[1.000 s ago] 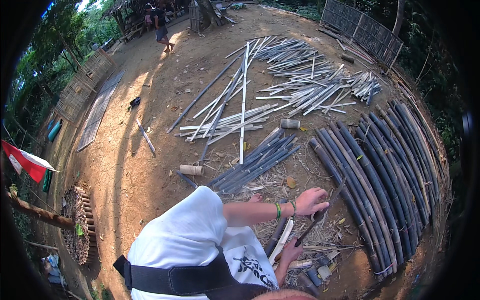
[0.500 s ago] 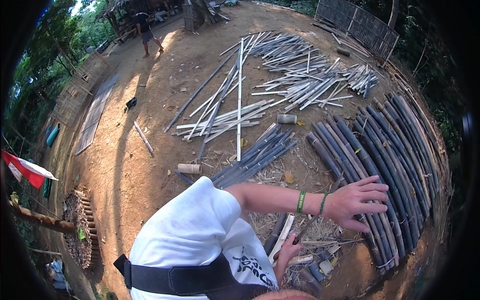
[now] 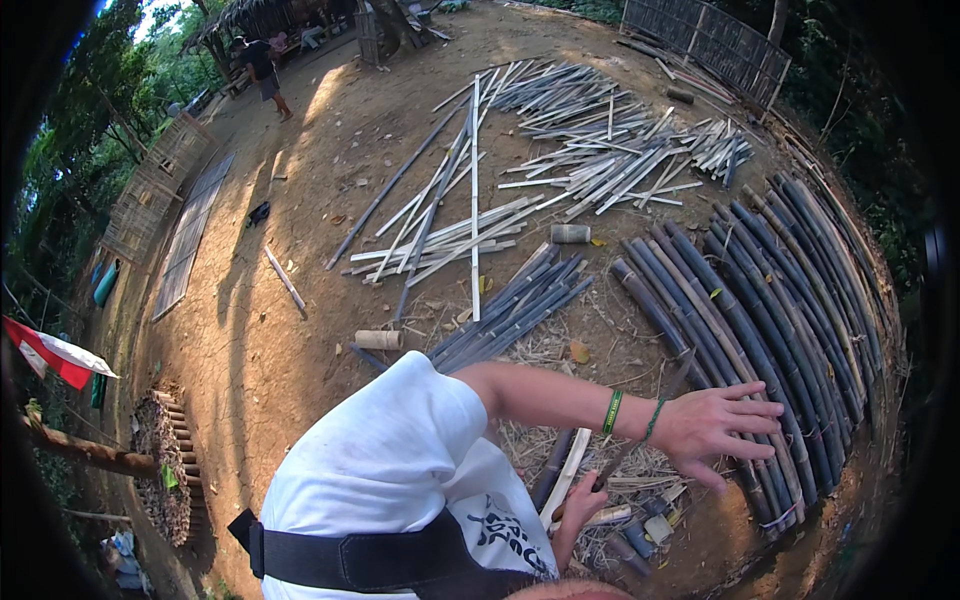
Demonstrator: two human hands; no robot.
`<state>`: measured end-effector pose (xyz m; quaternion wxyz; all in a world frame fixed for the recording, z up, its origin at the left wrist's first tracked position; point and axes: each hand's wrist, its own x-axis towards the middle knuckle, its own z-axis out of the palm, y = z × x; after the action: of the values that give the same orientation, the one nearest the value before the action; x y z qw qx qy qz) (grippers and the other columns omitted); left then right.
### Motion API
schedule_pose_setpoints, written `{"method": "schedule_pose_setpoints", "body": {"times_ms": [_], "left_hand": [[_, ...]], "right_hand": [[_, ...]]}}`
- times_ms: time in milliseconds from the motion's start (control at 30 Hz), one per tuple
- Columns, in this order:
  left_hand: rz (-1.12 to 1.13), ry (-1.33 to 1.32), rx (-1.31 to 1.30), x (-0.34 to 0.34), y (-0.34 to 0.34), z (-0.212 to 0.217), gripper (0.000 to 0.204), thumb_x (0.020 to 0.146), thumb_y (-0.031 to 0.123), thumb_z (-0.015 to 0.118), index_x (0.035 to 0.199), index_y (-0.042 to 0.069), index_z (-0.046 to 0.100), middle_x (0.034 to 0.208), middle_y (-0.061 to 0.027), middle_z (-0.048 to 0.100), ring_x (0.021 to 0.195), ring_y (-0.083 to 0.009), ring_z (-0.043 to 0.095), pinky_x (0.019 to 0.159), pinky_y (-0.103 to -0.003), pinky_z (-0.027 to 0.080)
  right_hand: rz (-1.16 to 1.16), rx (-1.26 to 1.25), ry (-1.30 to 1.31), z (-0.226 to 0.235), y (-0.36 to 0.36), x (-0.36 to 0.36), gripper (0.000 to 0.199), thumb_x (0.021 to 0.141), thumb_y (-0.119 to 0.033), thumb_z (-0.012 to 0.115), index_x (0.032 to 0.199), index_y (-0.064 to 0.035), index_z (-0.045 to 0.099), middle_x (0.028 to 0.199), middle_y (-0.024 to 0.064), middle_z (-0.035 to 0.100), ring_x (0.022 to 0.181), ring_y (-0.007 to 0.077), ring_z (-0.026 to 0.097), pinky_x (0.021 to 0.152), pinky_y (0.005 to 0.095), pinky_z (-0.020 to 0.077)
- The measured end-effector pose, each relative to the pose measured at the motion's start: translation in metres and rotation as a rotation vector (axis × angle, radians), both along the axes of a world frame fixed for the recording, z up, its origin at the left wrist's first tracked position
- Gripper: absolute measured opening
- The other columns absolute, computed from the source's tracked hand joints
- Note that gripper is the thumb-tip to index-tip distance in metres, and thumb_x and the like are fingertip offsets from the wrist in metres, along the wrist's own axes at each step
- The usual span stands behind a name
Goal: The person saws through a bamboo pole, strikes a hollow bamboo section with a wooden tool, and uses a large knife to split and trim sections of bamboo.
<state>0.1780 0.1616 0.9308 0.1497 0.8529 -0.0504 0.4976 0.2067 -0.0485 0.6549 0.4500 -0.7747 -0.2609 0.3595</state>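
In the head view, the wearer's white shirt and a black strap [image 3: 350,555] fill the lower middle of the frame and hide the ground beneath them.

The left hand [image 3: 715,425], with green bands [image 3: 613,410] at the wrist, reaches across to the right. It is released, with the fingers spread flat over the near ends of the dark bamboo poles [image 3: 760,290]. Whether the palm presses on them cannot be told. These poles lie side by side in a curved row along the right of the frame, and their far ends fade into shadow at the rim.

The right hand [image 3: 580,500] shows only partly, low in the middle and cut off by the shirt. It is clenched around a thin dark stick or tool [image 3: 650,420] that slants up towards the left wrist. What this is cannot be made out. A pale split strip [image 3: 565,480] lies just beside this hand, among dry straw and short cut bits [image 3: 650,520].

At the lower left is a round stack [image 3: 160,470], like a woven basket seen from above. Its contents are too small to make out.

Pale split slats [image 3: 600,150] are scattered across the upper middle, with a bundle of thin grey poles [image 3: 520,305] below them. Short cut sections [image 3: 378,339] lie on the bare earth nearby. Another person [image 3: 262,65] stands at the upper left.
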Motion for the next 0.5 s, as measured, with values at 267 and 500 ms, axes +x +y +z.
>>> {"method": "schedule_pose_setpoints", "body": {"times_ms": [267,500], "left_hand": [[0.158,0.611,0.103,0.009,0.040,-0.135,0.078,0.085,0.061,0.068,0.144,0.011,0.053,0.141,-0.0180,0.057,0.145,-0.0365,0.041,0.125,-0.059,0.018],[0.112,0.490,0.054,0.011,0.049,-0.131,0.077,0.087,0.059,0.067,0.146,0.011,0.052,0.141,-0.0176,0.056,0.146,-0.0361,0.039,0.124,-0.061,0.016]], "right_hand": [[0.073,-0.002,0.032,0.027,0.007,0.007,0.032,0.099,-0.024,0.057,0.085,0.0046,0.058,0.057,0.0050,0.050,0.046,0.0172,0.049,0.046,0.0370,0.0392],[0.045,-0.071,0.110,0.027,0.017,0.003,0.034,0.099,-0.026,0.057,0.081,0.0033,0.056,0.059,0.0055,0.050,0.049,0.0184,0.051,0.048,0.0373,0.0400]]}}
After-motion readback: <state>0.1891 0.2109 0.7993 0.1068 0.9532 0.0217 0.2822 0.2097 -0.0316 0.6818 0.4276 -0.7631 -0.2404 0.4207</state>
